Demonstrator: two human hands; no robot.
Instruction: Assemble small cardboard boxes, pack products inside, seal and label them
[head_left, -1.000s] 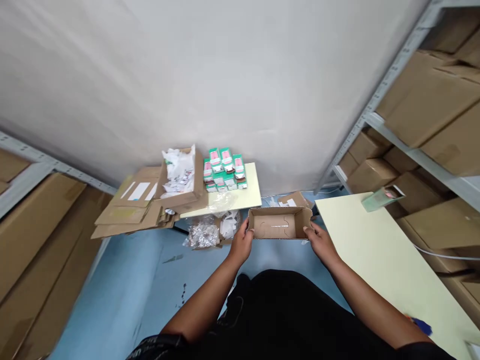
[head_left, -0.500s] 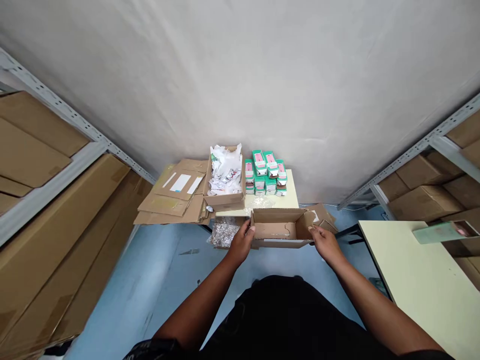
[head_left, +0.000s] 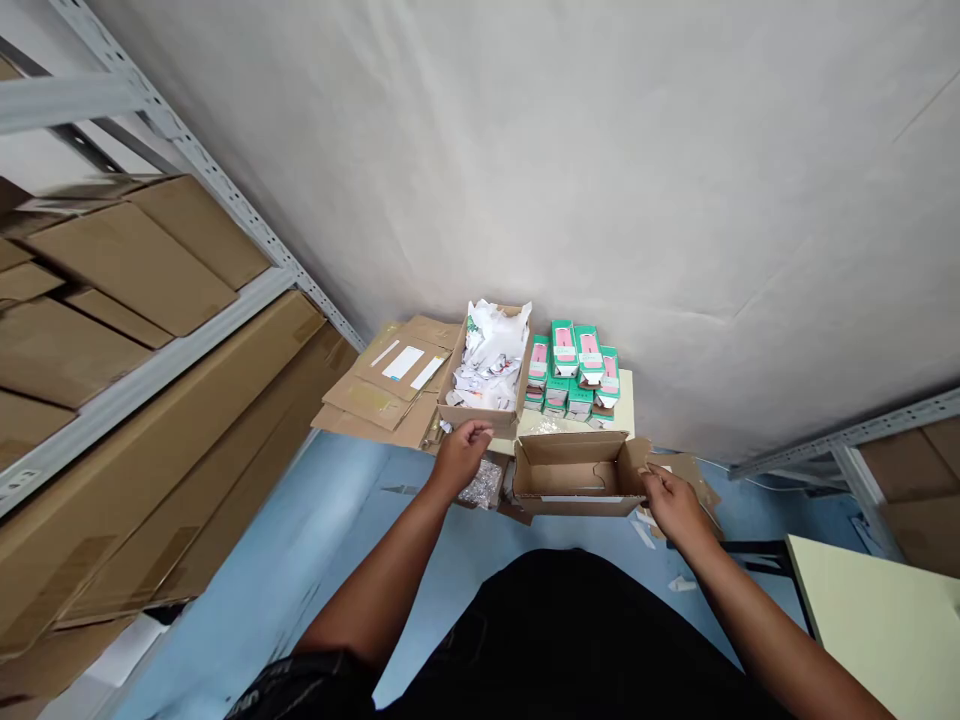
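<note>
Cardboard makes up the small open box that the right hand grips by its right end flap, fingers curled on the card, holding it above the blue floor just in front of a pale surface. The left hand hangs loosely curled, holding nothing, just below a carton of white scraps beside stacked green packets.

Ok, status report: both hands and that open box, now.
Right hand grips open cardboard box by its right end. Left hand off it, at paper-filled box. Green cartons stacked just behind.
</note>
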